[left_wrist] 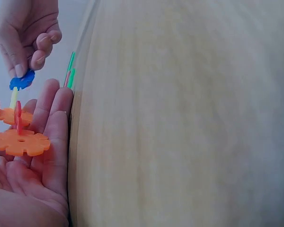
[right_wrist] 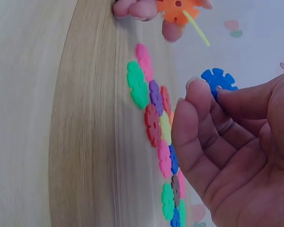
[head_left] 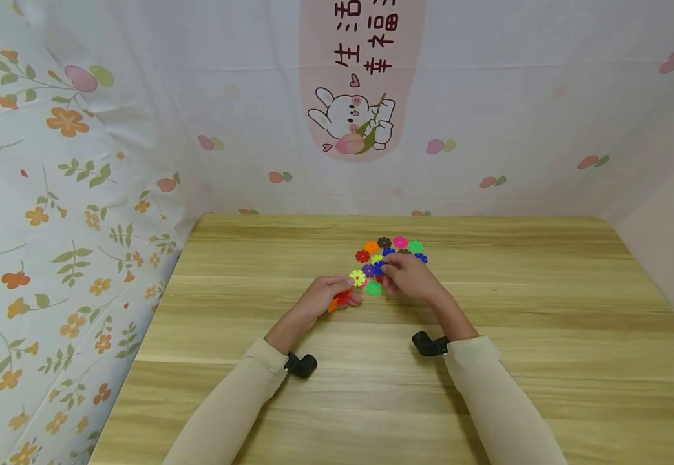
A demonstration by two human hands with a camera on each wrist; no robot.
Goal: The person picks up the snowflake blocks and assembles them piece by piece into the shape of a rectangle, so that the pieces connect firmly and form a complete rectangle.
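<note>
My left hand (head_left: pixel 319 298) holds a small chain of joined plastic snowflake discs between thumb and fingers. In the left wrist view the chain has an orange disc (left_wrist: pixel 22 143), a red disc (left_wrist: pixel 17 124) standing on edge, a second orange disc (left_wrist: pixel 7 116) and a yellow disc (left_wrist: pixel 13 99) at the far end. Between thumb and index finger, my right hand (head_left: pixel 411 278) pinches a blue snowflake disc (right_wrist: pixel 218 81). The blue disc is close to the yellow one; in the right wrist view a gap shows between them.
Loose snowflake discs in several colours lie in a cluster on the wooden table (head_left: pixel 546 310), under and beyond the hands. Among them are a green disc (head_left: pixel 374 288), a pink disc (head_left: pixel 400 242) and a red disc (head_left: pixel 362 256). A patterned cloth (head_left: pixel 226 97) hangs behind the table.
</note>
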